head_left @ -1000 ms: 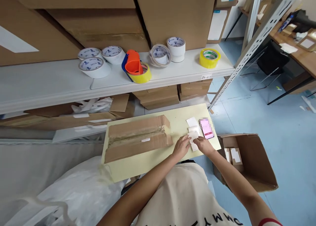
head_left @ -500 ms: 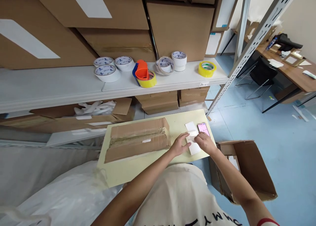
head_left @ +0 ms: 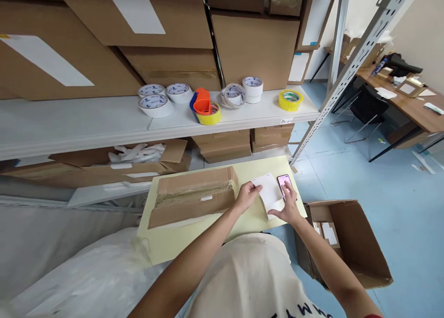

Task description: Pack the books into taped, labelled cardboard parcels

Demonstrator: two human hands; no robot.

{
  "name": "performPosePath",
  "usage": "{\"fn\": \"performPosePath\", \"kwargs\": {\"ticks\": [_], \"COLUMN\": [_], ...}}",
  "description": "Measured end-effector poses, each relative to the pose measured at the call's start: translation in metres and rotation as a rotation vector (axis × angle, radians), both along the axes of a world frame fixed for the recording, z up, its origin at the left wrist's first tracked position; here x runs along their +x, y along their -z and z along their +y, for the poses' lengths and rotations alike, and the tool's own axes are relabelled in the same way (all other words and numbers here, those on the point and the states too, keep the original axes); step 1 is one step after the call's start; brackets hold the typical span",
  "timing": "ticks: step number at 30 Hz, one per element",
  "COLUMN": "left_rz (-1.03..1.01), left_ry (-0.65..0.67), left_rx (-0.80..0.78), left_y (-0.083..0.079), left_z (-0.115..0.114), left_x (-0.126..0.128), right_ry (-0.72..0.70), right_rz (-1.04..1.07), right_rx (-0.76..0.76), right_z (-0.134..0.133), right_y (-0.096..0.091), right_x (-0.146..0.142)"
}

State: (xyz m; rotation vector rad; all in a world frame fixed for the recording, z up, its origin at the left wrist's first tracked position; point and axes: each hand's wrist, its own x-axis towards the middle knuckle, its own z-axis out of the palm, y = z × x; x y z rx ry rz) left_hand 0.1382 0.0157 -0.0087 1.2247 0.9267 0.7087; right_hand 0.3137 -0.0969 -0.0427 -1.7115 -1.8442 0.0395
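Plainly, the left hand (head_left: 247, 196) pinches white paper (head_left: 269, 192) near the surface's (head_left: 187, 241) right edge; the right hand (head_left: 290, 208) spreads, thumb overlapping it.

My pale yellow bench (head_left: 249, 166) carries a taped cardboard box (head_left: 194, 193) left of my left hand (head_left: 248, 196), white paper (head_left: 268, 190) between both hands and a phone (head_left: 281, 180) under the fingers of my right hand (head_left: 289, 209). Beyond my hands, the shelf (head_left: 104, 121) holds white tape rolls (head_left: 157, 109), an orange-and-blue tape dispenser (head_left: 202, 106) and a yellow roll (head_left: 282, 103). Right of my right hand, an open carton (head_left: 364, 234) stands on the blue floor (head_left: 322, 170).
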Motion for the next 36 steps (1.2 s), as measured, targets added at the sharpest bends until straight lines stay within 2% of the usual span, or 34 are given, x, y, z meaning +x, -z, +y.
{"fn": "performPosePath", "kwargs": {"ticks": [2,4,7,8,9,10,12,14,15,17,22,29,36], "left_rz": [0.024,0.088,0.324,0.429,0.526,0.608,0.705,0.794,0.843,0.918,0.925,0.900,0.914], "left_ry": [-0.007,-0.074,-0.328,-0.353,-0.296,-0.154,0.289,0.601,0.678,0.737,0.792,0.729,0.697], "left_rx": [0.033,0.099,0.408,0.555,0.701,0.827,0.965,0.989,0.986,0.977,0.973,0.896,0.787], "left_y": [-0.005,-0.011,-0.029,-0.038,-0.048,-0.058,-0.074,-0.085,-0.087,-0.087,-0.079,-0.069,-0.061], "left_z": [0.005,0.008,0.006,0.004,0.001,-0.001,-0.005,-0.006,-0.005,-0.002,0.005,0.009,0.010], "left_x": [-0.007,-0.016,-0.029,-0.032,-0.033,-0.033,-0.028,-0.019,-0.014,-0.008,-0.002,0.002,0.007], "right_ry": [-0.003,-0.092,-0.155,-0.159,-0.167,-0.188,-0.257,-0.310,-0.314,-0.300,-0.328,-0.224,-0.200], "right_rz": [0.179,0.311,0.352,0.324,0.286,0.244,0.170,0.142,0.149,0.199,0.271,0.259,0.273], "right_rx": [-0.052,-0.126,-0.233,-0.266,-0.292,-0.310,-0.314,-0.299,-0.296,-0.306,-0.317,-0.312,-0.271], "right_z": [0.011,0.024,0.038,0.041,0.042,0.043,0.043,0.043,0.043,0.042,0.035,0.035,0.030], "right_y": [-0.002,-0.006,-0.012,-0.015,-0.017,-0.020,-0.025,-0.027,-0.027,-0.025,-0.018,-0.012,-0.006], "right_x": [0.000,-0.001,-0.006,-0.008,-0.011,-0.014,-0.019,-0.021,-0.021,-0.019,-0.013,-0.011,-0.012]}}
